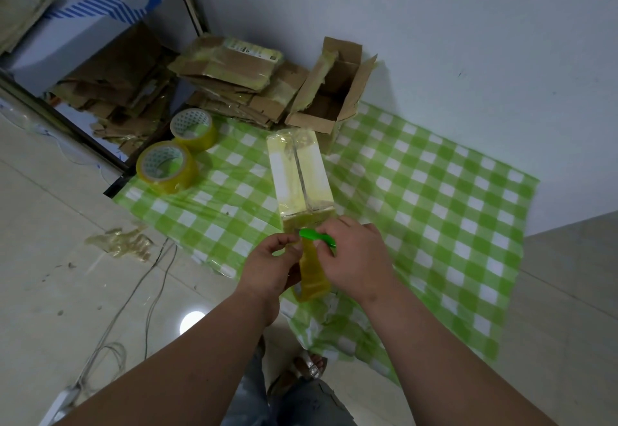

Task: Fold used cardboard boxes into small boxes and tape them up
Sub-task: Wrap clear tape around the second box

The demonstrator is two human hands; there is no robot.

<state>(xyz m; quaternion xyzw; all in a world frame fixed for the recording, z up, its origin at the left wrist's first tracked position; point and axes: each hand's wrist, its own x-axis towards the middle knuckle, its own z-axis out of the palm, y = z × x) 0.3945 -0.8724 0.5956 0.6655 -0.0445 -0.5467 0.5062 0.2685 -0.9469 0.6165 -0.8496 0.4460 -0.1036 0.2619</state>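
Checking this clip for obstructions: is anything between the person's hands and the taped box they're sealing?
Nothing visible. Both the left hand and right hand are at the near end of the taped box, working a tape roll and a green cutter. The spare tape rolls lie off to the left.

Dim, flat indoor light with a cool cast on my feed; a round glare spot shines on the floor tiles (193, 322). Shadows are soft. Wide-angle bending curves the edges, and the whole picture looks slightly soft, smeared.
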